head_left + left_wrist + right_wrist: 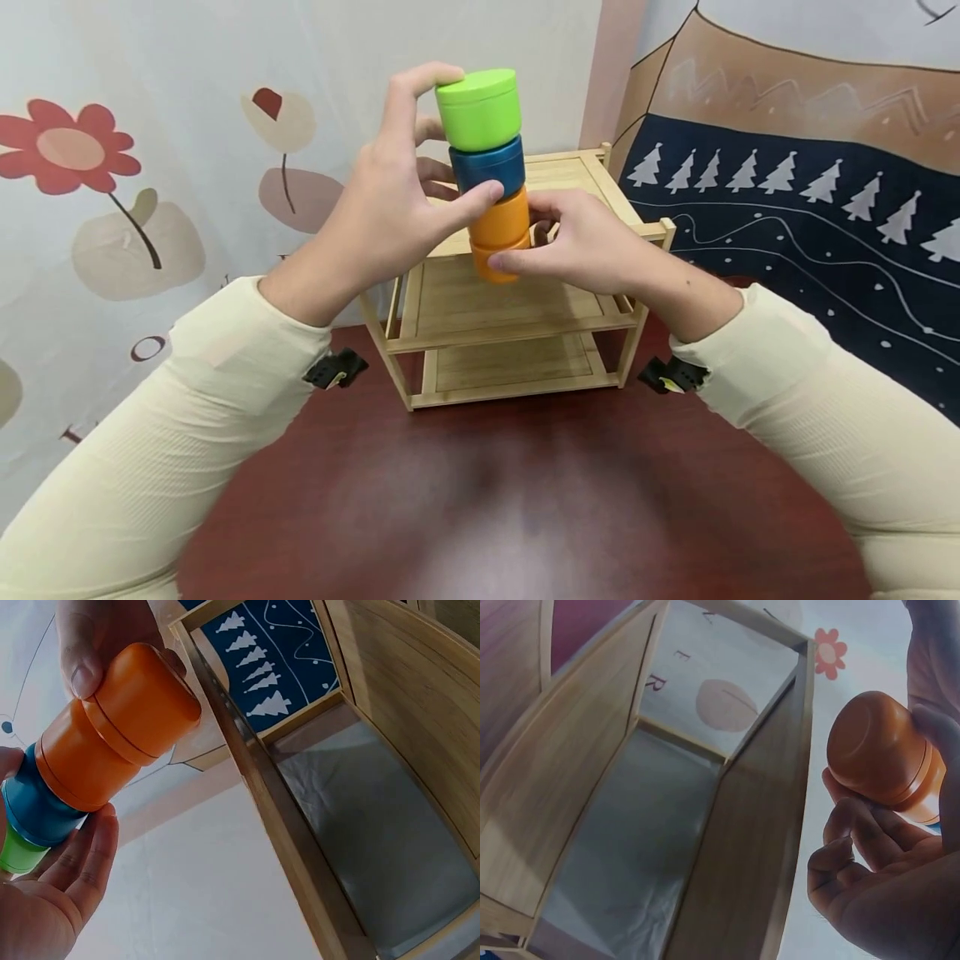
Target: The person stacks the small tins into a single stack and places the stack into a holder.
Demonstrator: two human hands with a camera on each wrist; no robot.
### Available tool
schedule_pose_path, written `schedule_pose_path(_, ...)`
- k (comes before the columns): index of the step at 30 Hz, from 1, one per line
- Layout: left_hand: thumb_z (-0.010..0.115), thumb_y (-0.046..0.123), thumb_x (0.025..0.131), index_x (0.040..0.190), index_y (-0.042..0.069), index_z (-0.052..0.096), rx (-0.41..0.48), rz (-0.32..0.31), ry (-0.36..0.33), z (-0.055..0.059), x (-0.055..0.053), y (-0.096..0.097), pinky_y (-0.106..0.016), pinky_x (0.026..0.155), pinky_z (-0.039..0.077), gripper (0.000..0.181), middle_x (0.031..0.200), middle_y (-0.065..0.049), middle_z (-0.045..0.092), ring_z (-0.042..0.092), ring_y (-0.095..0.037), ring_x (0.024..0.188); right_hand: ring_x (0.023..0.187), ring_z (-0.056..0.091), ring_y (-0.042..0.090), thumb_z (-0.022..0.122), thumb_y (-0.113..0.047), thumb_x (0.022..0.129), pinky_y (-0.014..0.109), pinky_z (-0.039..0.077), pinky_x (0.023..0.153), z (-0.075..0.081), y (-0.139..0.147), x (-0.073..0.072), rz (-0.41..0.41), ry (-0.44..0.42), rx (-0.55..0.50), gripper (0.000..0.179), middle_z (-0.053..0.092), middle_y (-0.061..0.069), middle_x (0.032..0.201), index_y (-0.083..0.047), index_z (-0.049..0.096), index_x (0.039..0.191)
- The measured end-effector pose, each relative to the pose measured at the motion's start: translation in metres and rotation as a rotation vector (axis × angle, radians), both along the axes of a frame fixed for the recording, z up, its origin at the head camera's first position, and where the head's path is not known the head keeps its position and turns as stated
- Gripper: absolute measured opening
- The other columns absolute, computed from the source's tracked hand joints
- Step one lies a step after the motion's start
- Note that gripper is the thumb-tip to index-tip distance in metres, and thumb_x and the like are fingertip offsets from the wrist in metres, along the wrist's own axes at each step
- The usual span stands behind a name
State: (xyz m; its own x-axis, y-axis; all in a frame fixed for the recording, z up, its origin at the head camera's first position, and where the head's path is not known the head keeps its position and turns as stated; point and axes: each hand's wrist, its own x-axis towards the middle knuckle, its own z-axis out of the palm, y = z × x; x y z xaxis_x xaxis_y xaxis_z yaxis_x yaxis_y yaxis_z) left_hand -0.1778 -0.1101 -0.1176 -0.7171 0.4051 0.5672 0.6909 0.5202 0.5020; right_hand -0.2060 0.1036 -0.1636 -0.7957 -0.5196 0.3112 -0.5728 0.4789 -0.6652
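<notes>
In the head view, both hands hold an upright, slightly tilted stack of small round cup-like containers above a wooden rack. At the top is a green container [482, 115], then a dark blue one [487, 164], then an upper orange piece [501, 218] and a lower orange piece [480, 252]. My left hand [401, 196] grips the upper part, forefinger on the green rim and thumb across the blue and orange join. Lower down, my right hand [588, 242] pinches the orange part, its thumb on the lower piece [146, 705]. Some fingers are hidden behind the stack.
The light wooden three-tier rack [517, 392] stands directly behind and below the hands on a dark red glossy table [487, 500]. Its corner posts [666, 233] rise above the top shelf. Behind hang a flower-print cloth [202, 208] and a dark tree-print panel [810, 225].
</notes>
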Motion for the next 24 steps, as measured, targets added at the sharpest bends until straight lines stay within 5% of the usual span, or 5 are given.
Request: schedule_pose_path(24,0.071,0.033,0.092,0.151,0.028,0.017,-0.013,0.063,-0.02,-0.001,-0.04,0.007,-0.028,0.089,0.056,0.08,0.133,-0.009,0.058,0.072,-0.018,0.099,0.087,0.065,0.021,0.077,-0.041,0.086,0.034,0.05,0.077,-0.001,-0.003,-0.039,-0.057,0.009,0.02,0.049,0.069,-0.003,0.115,-0.018,0.062,0.127)
